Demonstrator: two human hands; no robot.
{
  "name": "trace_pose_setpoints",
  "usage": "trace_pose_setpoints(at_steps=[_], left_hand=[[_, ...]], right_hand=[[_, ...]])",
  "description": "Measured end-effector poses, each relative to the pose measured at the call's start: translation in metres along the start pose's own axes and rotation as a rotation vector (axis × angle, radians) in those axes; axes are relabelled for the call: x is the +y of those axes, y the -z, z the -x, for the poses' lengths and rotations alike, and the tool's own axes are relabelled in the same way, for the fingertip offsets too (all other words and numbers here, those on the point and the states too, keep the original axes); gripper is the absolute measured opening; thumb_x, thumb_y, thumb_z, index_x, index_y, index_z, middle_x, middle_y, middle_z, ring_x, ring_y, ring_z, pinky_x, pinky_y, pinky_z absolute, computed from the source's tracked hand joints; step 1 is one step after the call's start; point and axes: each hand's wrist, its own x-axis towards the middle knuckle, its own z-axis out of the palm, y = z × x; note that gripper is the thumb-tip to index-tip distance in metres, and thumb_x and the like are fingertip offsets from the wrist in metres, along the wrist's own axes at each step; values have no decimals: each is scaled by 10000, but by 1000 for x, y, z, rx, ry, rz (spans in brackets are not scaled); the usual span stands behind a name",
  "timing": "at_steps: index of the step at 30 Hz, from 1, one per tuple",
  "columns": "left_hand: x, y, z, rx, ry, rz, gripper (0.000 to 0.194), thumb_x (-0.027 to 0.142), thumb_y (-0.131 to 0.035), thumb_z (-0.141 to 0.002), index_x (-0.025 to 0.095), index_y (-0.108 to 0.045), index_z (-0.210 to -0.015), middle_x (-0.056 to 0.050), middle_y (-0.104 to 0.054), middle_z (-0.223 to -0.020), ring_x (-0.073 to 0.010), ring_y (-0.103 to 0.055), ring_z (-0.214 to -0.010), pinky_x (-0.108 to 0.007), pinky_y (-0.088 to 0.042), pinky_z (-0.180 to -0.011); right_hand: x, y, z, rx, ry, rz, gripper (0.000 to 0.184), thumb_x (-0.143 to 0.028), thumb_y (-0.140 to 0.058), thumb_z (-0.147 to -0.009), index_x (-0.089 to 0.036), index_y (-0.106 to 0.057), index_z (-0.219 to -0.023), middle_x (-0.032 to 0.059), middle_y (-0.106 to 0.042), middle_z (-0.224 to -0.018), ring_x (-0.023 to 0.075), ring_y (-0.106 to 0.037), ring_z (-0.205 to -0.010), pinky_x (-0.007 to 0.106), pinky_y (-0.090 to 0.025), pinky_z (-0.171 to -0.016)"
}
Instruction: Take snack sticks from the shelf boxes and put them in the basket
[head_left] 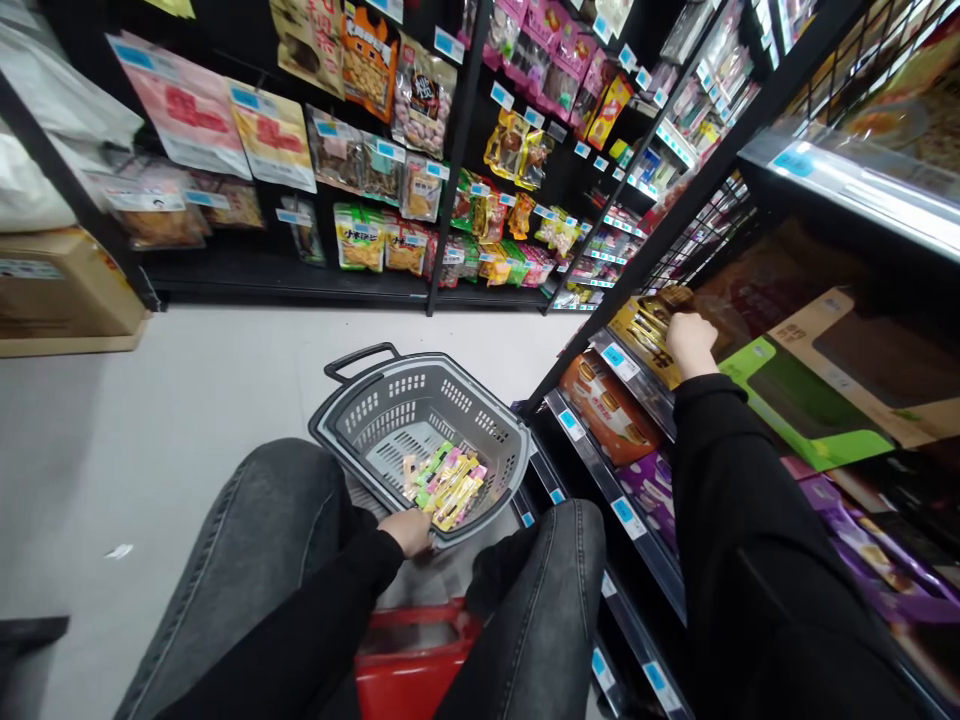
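- Left hand (409,532): fingers clasping gray basket's (367,395) near rim.
- Right hand (691,343): curled at gold packets (646,335), right shelf; grasp cannot be told.
- Wrapped sticks (450,485): inside basket, near side.
- Shelf labels (621,362): blue-and-white, print illegible.

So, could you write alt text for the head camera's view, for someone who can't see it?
In a shop aisle, a person's right hand is at gold packets on a shelf, while the left hand holds a grey basket with small colourful packets inside. Bagged snacks hang beyond.
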Motion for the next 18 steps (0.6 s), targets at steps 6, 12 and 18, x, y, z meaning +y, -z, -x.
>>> trace_pose_setpoints(at_steps=[6, 12, 18], left_hand=[[2, 1, 3, -17, -8, 41, 185, 228, -659, -567, 157, -664, -737, -179, -695, -883, -403, -625, -939, -469, -435, -822], [10, 9, 2, -13, -62, 194, 274, 260, -651, -623, 120, -680, -856, -196, -686, -919, -394, -604, -991, -474, -418, -878], [34, 37, 14, -62, -253, 872, 569, 523, -297, -885, 141, -472, -1269, -174, -648, -1104, -238, -649, -919, -356, -499, -810]], right_hand=[[-3, 19, 2, 266, -154, -34, 386, -30, -287, -875, -31, -639, -1033, 267, -609, -1008, 312, -634, -937, 445, -481, -722], [-12, 73, 30, 342, -108, 15, 433, -88, -196, -927, -52, -618, -1019, 231, -574, -1016, 276, -620, -928, 415, -423, -735], [-34, 60, 173, 433, 92, -235, 269, -292, -402, -906, -191, -640, -981, 142, -603, -964, 232, -608, -752, 352, -439, -629]])
